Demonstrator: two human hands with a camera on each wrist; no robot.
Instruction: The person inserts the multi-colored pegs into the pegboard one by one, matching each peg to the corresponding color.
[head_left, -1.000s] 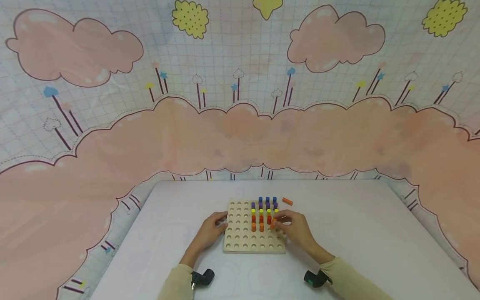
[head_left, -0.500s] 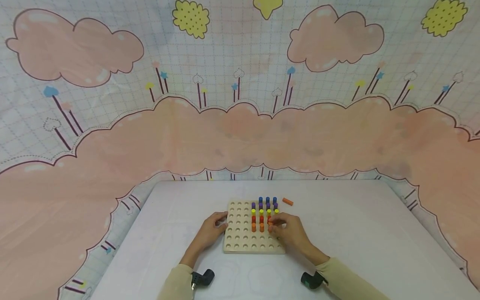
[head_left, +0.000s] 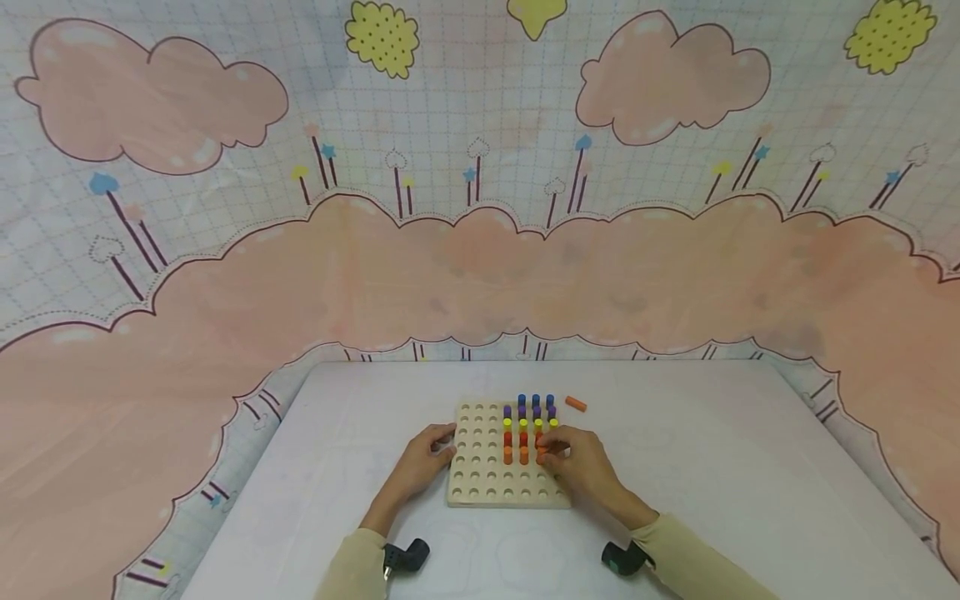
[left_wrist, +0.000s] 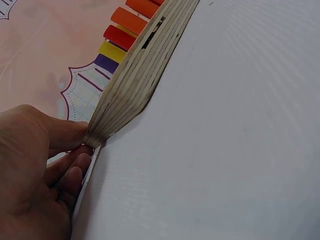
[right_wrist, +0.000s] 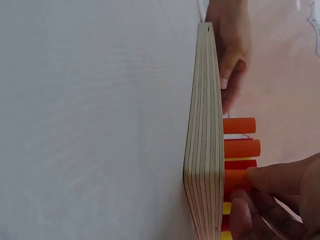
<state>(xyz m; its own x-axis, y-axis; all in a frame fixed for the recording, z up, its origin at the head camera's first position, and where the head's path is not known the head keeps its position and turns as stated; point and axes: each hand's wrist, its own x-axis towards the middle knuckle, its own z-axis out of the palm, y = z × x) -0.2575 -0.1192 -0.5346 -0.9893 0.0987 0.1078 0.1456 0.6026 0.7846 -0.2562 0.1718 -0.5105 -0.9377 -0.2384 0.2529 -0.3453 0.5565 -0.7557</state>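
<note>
A wooden pegboard [head_left: 508, 497] lies on the white table. Blue, purple, yellow, red and orange pegs stand in rows on its right part, while the left columns show bare holes. My left hand [head_left: 416, 460] holds the board by its left edge; in the left wrist view the thumb and fingers [left_wrist: 67, 135] meet at its corner. On the right, my right hand [head_left: 588, 468] pinches the third orange peg [right_wrist: 236, 177] of the front row between thumb and fingers. That peg stands upright in the board, and the hand partly covers the pegs behind it.
One loose orange peg [head_left: 576, 404] lies on the table [head_left: 720, 467] behind the board's far right corner. A patterned pink and white cloth [head_left: 480, 275] hangs at the back. Dark wrist cameras [head_left: 628, 559] sit on both forearms.
My right hand has moved slightly left and lower, bringing the tilted orange peg upright into the front row beside two others. The left hand has stayed at the board's edge.
</note>
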